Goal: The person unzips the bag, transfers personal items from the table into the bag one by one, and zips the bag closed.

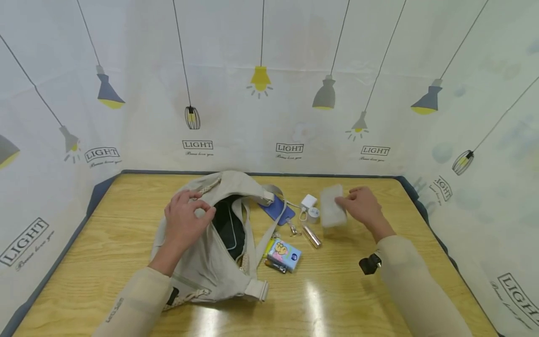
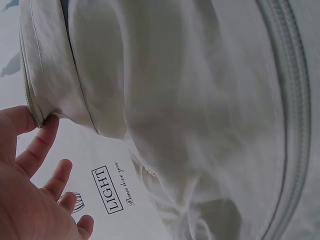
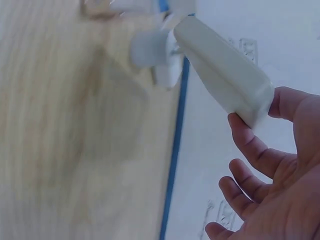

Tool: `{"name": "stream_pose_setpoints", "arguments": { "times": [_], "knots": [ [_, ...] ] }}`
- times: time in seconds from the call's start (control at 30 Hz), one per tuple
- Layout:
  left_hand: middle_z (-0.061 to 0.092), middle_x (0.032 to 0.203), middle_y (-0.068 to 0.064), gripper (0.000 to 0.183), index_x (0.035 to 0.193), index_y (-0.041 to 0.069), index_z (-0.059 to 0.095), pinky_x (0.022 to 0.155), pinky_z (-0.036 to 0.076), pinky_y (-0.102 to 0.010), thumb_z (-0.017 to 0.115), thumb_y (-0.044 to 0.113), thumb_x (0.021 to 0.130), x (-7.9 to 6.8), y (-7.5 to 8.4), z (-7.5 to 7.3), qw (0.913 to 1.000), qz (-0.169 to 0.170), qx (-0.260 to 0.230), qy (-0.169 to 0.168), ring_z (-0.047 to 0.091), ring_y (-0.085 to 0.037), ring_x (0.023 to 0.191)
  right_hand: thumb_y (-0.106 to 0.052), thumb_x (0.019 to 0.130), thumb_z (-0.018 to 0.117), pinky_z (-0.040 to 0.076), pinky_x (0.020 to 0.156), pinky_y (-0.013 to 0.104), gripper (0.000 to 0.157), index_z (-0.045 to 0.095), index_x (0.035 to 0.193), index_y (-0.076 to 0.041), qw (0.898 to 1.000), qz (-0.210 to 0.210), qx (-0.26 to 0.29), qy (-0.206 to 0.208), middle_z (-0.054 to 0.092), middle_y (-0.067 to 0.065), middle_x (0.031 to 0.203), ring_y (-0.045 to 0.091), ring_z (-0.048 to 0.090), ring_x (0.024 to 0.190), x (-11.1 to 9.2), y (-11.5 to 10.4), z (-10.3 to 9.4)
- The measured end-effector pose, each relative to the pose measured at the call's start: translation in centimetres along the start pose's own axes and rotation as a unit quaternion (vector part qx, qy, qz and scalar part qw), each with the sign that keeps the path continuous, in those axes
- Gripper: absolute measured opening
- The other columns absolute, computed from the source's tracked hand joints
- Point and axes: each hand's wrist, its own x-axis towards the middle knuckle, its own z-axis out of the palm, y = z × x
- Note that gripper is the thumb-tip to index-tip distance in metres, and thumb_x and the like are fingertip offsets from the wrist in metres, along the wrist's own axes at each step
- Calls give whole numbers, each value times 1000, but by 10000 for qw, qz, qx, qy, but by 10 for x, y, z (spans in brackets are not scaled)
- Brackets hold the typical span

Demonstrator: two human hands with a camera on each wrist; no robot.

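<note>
Cream cloth forms the bag [image 1: 210, 269] lying on the wooden table [image 1: 358, 299], its mouth gaping on a dark inside [image 1: 229, 227]; the left hand [image 1: 187, 217] pinches a zip-lined edge [image 2: 27, 90] of it between thumb and forefinger, the other fingers loosely spread and holding nothing. Over to the right of the bag, well apart from its mouth, a whitish box [image 1: 332, 207] hangs tilted above the table, one end nipped between the thumb and forefinger of the right hand [image 1: 364, 206], whose remaining fingers are bent and away from it. Judging by how things lie, the bag is undone and the box picked up, but the box is not set down, either on the wood or in the bag. Left between the bag and that hand are a blue card holder [image 1: 280, 211], a white charger [image 1: 309, 201], a small white pot [image 1: 313, 215], a shiny pinkish tube [image 1: 312, 236], a blue cartoon packet [image 1: 285, 255] and, just beside this packet, a dark cylinder [image 1: 275, 266], all untouched by either hand; how much the bag already holds is too dark to tell
</note>
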Motion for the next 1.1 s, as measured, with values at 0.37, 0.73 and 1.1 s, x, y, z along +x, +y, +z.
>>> {"name": "stream_pose_setpoints", "arguments": {
  "times": [0.37, 0.73, 1.1],
  "knots": [
    [58, 127, -13, 21, 75, 12, 72, 107, 22, -65, 67, 27, 88, 0, 1, 2, 9999, 52, 45, 133, 36, -39, 133, -40, 92, 61, 30, 107, 59, 47, 71, 104, 4, 9969, -324, 708, 70, 42, 14, 146, 35, 37, 136, -6, -66, 24],
    [59, 126, -13, 22, 75, 12, 73, 106, 22, -66, 67, 30, 88, 2, 2, 1, 9998, 84, 100, 130, 36, -39, 134, -40, 85, 70, 36, 100, 56, 31, 73, 78, -10, 9889, -1361, 559, 198, 52, 9, 138, 29, 48, 127, -12, -124, 75],
    [59, 128, -13, 21, 75, 11, 73, 110, 21, -62, 67, 27, 87, 3, 4, 2, 9999, -19, 114, 61, 35, -37, 136, -38, 86, 71, 41, 95, 56, 30, 75, 70, -13, 9828, -1772, 522, 42, 59, 7, 131, 24, 52, 123, -17, -152, 115]
  ]
}}
